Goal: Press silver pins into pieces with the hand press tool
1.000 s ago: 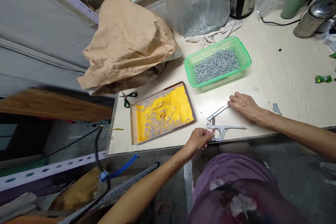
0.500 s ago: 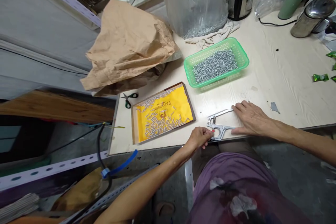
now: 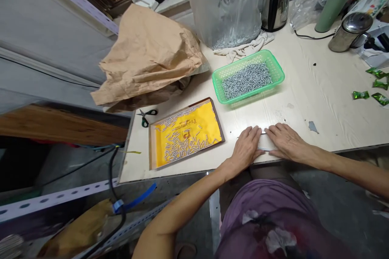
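Observation:
A pair of metal pliers lies at the table's front edge, with parts of its two handles showing between my hands. My left hand is over the pliers' head, its fingers bent round it and hiding the jaws. On the handle ends my right hand has a grip, fingers on the far handle and thumb at the near one. To the left sits a shallow box with a yellow lining, holding many small silvery metal pieces. Beyond my hands stands a green plastic basket full of similar small metal pieces.
Green-handled scissors lie left of the box. Behind are a crumpled brown paper bag, a large clear plastic bag, a cloth and a steel kettle. A metal mug and green-wrapped sweets are at right.
My left hand has gone from pinching at the pliers' near jaw to covering the whole head. My right hand stays on the handles. The view has shifted slightly.

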`<state>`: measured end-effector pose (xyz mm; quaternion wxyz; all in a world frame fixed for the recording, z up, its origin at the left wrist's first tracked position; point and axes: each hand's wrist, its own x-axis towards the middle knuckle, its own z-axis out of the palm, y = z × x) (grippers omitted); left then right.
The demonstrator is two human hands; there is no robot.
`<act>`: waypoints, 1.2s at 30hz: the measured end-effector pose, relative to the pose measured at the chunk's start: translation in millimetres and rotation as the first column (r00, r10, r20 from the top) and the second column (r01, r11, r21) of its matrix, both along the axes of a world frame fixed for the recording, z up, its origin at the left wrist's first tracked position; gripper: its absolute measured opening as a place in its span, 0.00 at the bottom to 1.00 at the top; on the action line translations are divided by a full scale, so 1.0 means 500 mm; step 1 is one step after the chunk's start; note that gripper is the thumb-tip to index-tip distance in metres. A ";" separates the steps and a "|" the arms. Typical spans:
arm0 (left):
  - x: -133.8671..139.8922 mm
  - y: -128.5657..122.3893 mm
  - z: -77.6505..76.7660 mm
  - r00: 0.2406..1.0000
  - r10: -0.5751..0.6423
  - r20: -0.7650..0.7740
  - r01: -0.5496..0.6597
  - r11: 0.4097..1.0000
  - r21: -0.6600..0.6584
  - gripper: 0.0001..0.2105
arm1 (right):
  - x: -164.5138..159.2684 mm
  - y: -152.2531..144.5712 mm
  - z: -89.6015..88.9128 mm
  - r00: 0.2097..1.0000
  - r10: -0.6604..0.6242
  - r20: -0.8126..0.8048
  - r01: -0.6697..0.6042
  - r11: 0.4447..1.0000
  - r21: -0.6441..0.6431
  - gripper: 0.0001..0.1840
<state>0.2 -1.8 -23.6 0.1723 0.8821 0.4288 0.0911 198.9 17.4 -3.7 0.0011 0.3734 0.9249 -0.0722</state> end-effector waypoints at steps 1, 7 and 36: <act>0.003 0.011 -0.004 0.999 -0.033 -0.007 0.032 0.999 -0.022 0.29 | 0.001 0.000 -0.001 1.000 0.003 -0.014 -0.003 1.000 0.005 0.27; 0.010 0.021 -0.003 0.997 -0.029 -0.068 0.023 0.996 -0.087 0.16 | -0.008 -0.002 -0.013 0.998 -0.010 -0.063 0.010 1.000 0.006 0.07; -0.016 -0.172 -0.085 0.990 0.137 -0.008 -0.132 0.962 0.238 0.31 | -0.055 0.135 0.025 0.993 -0.026 0.114 0.024 1.000 0.013 0.08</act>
